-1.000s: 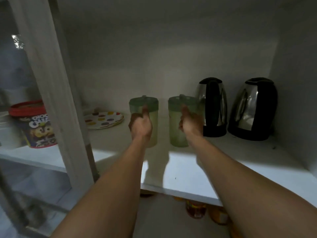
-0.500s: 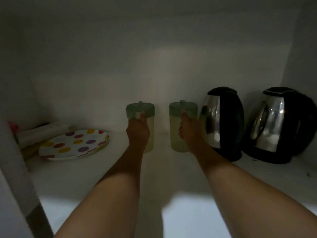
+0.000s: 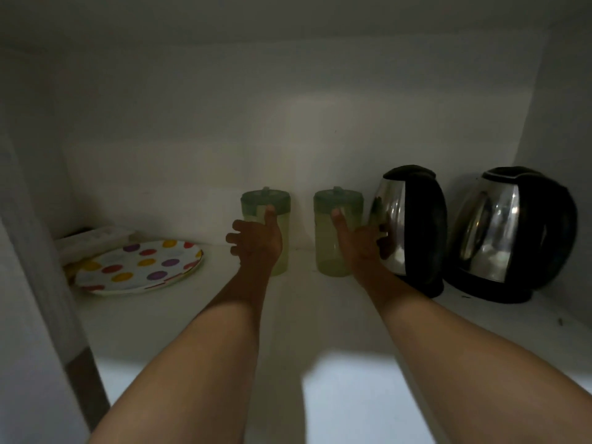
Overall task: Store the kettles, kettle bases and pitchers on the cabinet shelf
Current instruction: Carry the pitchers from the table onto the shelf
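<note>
Both pitchers stand upright on the cabinet shelf [image 3: 352,315], close to its back edge and about midway along it, apart from each other with a clear gap between. The left hand [image 3: 256,243] is at the left pitcher [image 3: 267,230]: the thumb lies up against the green lid band, while the fingers [image 3: 235,233] appear spread to the side and loosened, so the grip looks partly released. The right hand [image 3: 360,241] is at the right pitcher [image 3: 336,232], thumb raised along the body; whether the fingers behind are closed on it cannot be told. The deep placement probably keeps the front edge of the shelf free. Two kettles, the nearer kettle [image 3: 408,229] just beside the right pitcher and the far kettle [image 3: 512,232] toward the right back corner, sit on dark bases. A spotted plate [image 3: 137,267] lies toward the left back corner. The storing step appears nearly complete; withdrawal of the right hand calls for care, since it is close to the nearer kettle.
</note>
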The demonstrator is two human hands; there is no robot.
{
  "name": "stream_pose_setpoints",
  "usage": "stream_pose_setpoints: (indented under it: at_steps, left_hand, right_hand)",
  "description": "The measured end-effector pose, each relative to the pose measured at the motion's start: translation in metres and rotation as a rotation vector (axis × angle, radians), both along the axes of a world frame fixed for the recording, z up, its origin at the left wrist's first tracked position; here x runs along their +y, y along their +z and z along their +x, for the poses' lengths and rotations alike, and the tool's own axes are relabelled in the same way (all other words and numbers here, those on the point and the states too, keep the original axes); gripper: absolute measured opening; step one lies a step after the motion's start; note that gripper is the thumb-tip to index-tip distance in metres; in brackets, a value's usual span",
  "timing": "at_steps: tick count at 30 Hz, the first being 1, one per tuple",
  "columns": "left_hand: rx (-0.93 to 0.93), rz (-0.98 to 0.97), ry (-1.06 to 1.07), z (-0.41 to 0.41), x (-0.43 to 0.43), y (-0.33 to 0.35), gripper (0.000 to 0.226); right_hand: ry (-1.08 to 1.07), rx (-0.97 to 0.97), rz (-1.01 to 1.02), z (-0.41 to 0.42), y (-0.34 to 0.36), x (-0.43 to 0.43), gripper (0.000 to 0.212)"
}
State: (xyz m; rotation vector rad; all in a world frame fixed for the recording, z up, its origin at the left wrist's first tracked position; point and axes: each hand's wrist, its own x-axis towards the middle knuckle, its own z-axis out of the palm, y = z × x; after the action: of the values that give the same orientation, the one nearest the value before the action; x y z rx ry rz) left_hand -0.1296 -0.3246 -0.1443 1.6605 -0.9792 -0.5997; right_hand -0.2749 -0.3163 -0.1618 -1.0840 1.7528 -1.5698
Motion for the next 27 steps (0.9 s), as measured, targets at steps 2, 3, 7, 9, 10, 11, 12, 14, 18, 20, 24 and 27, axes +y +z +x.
stream_pose_setpoints:
  at_steps: [2, 3, 7, 9, 10, 11, 12, 14, 18, 20, 24, 27]
  left_hand:
    - [-0.035, -0.01, 0.021, -0.003, 0.016, 0.003, 0.08]
    - [-0.052, -0.013, 0.022, -0.005, 0.027, 0.005, 0.078]
    - [-0.182, -0.013, -0.013, -0.015, 0.071, 0.006, 0.071]
    - [-0.268, -0.044, -0.038, -0.017, 0.104, 0.002, 0.065]
    - [-0.322, -0.076, -0.05, -0.016, 0.121, 0.0, 0.06]
    - [-0.381, -0.113, -0.051, -0.015, 0.138, -0.003, 0.054]
    - [-0.433, -0.141, -0.046, -0.012, 0.155, -0.004, 0.048]
    - [-0.485, -0.197, -0.019, -0.004, 0.194, -0.004, 0.039]
    - [-0.558, -0.333, 0.083, 0.021, 0.277, 0.009, 0.033]
    - [-0.581, -0.388, 0.149, 0.044, 0.317, 0.016, 0.029]
    - [-0.607, -0.437, 0.286, 0.113, 0.397, 0.02, 0.026]
    - [-0.635, -0.381, 0.426, 0.181, 0.478, 0.012, 0.023]
  right_hand:
    - [-0.02, 0.081, 0.0, -0.003, 0.001, 0.017, 0.108]
    - [-0.019, 0.11, -0.017, -0.006, 0.0, 0.026, 0.105]
    - [0.024, 0.214, -0.047, -0.013, -0.005, 0.063, 0.089]
    - [0.03, 0.331, 0.025, -0.015, -0.01, 0.089, 0.078]
    - [0.018, 0.4, 0.062, -0.015, -0.012, 0.103, 0.073]
    - [0.007, 0.459, 0.078, -0.014, -0.013, 0.117, 0.067]
    - [0.009, 0.508, 0.073, -0.011, -0.015, 0.131, 0.062]
    - [0.033, 0.558, 0.038, -0.002, -0.014, 0.162, 0.054]
    - [0.108, 0.533, -0.039, 0.035, -0.001, 0.219, 0.047]
    - [0.143, 0.513, -0.113, 0.066, 0.008, 0.246, 0.046]
    - [0.22, 0.496, -0.284, 0.138, 0.023, 0.308, 0.041]
    - [0.357, 0.433, -0.332, 0.208, 0.025, 0.365, 0.037]
